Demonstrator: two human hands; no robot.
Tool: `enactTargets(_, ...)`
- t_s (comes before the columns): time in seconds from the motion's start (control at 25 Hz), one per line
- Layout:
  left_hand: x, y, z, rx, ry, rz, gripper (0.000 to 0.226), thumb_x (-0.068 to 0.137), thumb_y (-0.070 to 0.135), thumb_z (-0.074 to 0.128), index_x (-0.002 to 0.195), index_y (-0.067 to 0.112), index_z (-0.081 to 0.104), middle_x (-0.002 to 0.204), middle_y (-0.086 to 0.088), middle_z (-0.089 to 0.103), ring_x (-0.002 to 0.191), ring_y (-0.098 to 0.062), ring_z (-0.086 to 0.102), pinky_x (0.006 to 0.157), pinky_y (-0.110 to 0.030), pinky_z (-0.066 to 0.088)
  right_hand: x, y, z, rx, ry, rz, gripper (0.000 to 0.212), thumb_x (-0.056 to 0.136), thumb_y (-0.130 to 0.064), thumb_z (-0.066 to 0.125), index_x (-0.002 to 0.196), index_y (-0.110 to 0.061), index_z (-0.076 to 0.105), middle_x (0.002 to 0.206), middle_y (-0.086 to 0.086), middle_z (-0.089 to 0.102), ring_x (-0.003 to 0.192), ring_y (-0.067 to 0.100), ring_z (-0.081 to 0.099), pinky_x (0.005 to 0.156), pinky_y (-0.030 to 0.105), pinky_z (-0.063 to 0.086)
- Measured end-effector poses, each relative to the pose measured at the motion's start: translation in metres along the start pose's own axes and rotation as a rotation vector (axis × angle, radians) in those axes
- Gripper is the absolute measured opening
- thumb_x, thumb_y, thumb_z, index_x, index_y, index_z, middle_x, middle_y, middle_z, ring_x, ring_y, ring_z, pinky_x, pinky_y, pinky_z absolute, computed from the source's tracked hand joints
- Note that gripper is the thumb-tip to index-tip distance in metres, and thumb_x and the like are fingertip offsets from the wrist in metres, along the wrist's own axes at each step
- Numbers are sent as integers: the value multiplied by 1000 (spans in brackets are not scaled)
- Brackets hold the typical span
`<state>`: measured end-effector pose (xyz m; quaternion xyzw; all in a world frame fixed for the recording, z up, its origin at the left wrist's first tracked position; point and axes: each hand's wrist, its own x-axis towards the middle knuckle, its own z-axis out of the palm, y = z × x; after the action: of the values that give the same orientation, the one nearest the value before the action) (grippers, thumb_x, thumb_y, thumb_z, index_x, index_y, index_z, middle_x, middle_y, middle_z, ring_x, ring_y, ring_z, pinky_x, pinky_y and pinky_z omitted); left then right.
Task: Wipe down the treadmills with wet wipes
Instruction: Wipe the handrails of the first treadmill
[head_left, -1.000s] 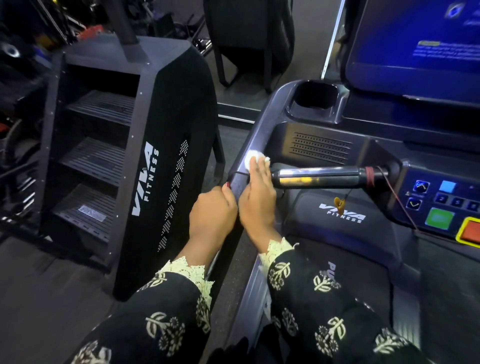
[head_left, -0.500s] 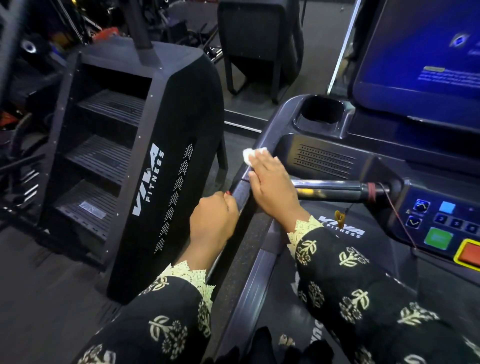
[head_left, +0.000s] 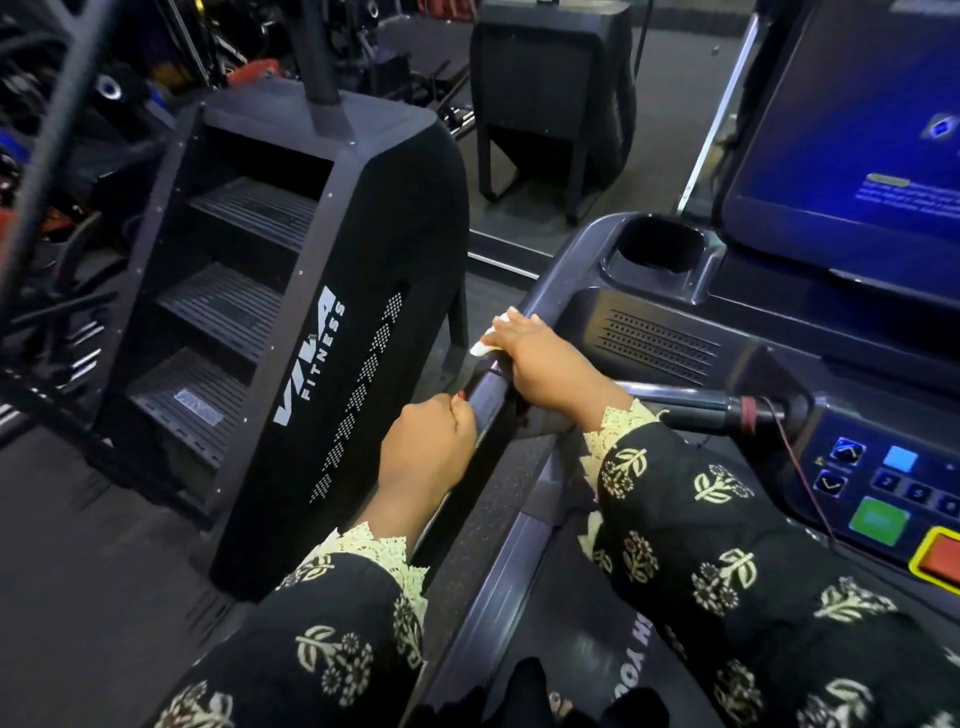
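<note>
Dim gym, blue glow from screen (head_left: 857, 135), soft blur, wide-angle bending at edges.

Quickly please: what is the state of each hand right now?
Left hand: closed, gripping the treadmill side rail.
Right hand: closed over the wet wipe, pressing it on the rail.
</note>
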<state>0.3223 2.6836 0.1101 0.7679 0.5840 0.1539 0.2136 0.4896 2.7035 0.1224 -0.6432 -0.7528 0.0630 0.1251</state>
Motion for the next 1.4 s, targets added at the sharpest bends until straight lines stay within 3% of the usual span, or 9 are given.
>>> enactTargets(0.24,-2,-3,-2,-34,-18,-53,33,96,32,33,74,16,51,91,-15,66,78,-32,54,64,-33,36,-5,-7,7,101,-70,-318,29,91,-19,44,103,-19,71,103,-5,68,96,11,58,99,30,35)
enactTargets(0.4,-3,-2,-2,-22,26,-124,35,96,31,35,80,11,59,93,-16,66,83,-35,57,67,-33,39,30,3,2,-208,-158,-103,40,97,-35,34,97,-17,70,99,5,69,96,25,61,95,37,41)
enactTargets(0.52,-3,-3,-1,-25,93,-196,35,94,30,37,86,8,64,94,-17,66,80,-34,54,68,-32,36,57,-26,-3,-400,-456,87,49,96,-42,30,123,-15,61,129,9,58,119,29,53,95,39,41)
enactTargets(0.72,-1,-4,-2,15,160,-269,34,92,31,40,90,8,66,92,-14,64,81,-34,56,68,-32,35,56,-60,-10,-304,-803,-57,42,99,-36,33,126,-14,58,135,10,53,107,22,51,83,29,32)
enactTargets(0.84,0,-4,-1,40,153,-255,35,94,32,38,87,9,64,86,-12,62,78,-33,55,67,-31,35,61,-31,-13,-381,-634,-71,48,97,-41,29,120,-13,61,127,13,58,114,27,53,88,36,36)
enactTargets(0.92,1,-3,0,60,135,-225,35,96,33,37,82,12,61,82,-9,61,70,-27,47,66,-30,35,51,-9,-4,-405,-335,28,50,98,-38,27,114,-10,65,121,14,63,117,29,52,104,39,27)
enactTargets(1.04,6,2,4,85,123,-164,36,97,31,37,85,10,63,80,-8,62,72,-29,53,65,-30,35,5,-16,18,-123,76,281,54,98,-39,33,141,-7,42,149,15,35,142,30,19,117,39,2)
enactTargets(1.2,21,10,10,22,98,-106,39,99,33,34,85,10,62,90,-15,67,89,-38,63,66,-33,37,-19,-58,27,390,155,612,84,97,-35,43,148,1,-14,155,18,-24,142,29,-26,113,33,-16)
enactTargets(1.4,34,21,11,41,58,-11,38,99,35,32,92,9,58,93,-18,66,92,-40,62,71,-36,42,13,-34,-2,718,41,1074,83,92,-22,47,148,3,-9,158,21,7,146,32,3,119,42,-1)
